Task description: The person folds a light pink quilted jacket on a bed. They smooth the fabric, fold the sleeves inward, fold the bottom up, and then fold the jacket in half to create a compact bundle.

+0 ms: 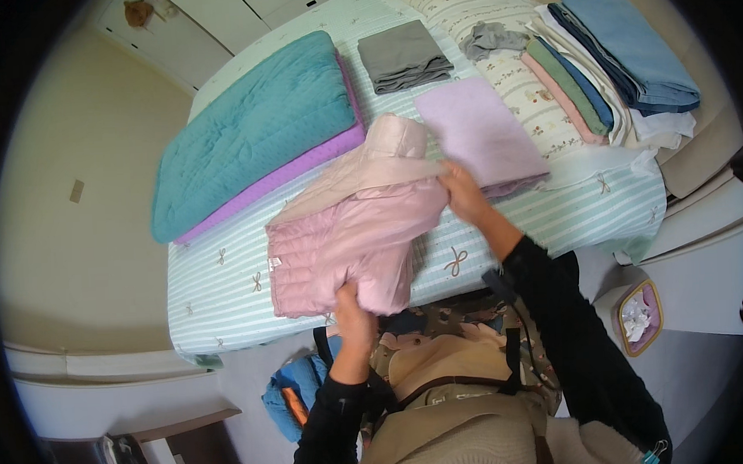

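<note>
A pale pink quilted puffer garment (371, 226) lies partly folded on the striped bed near its front edge. A small white tag shows on its left side. My left hand (355, 313) pinches the garment's near edge. Farther up and to the right, my right hand (463, 194) grips a lighter pink flap of it, slightly blurred. Just beyond my right hand rests a folded lilac cloth (482, 131). Left of the garment, a teal quilt (255, 125) lies folded on top of a purple one (282, 180).
Folded grey fabric (404, 53) lies farther back. Along the right are a crumpled grey cloth (494, 40) and a stack of folded clothes (631, 53) on floral bedding (527, 94). A waste bin (656, 338) stands on the floor at right; a blue bundle (291, 385) lies at lower left.
</note>
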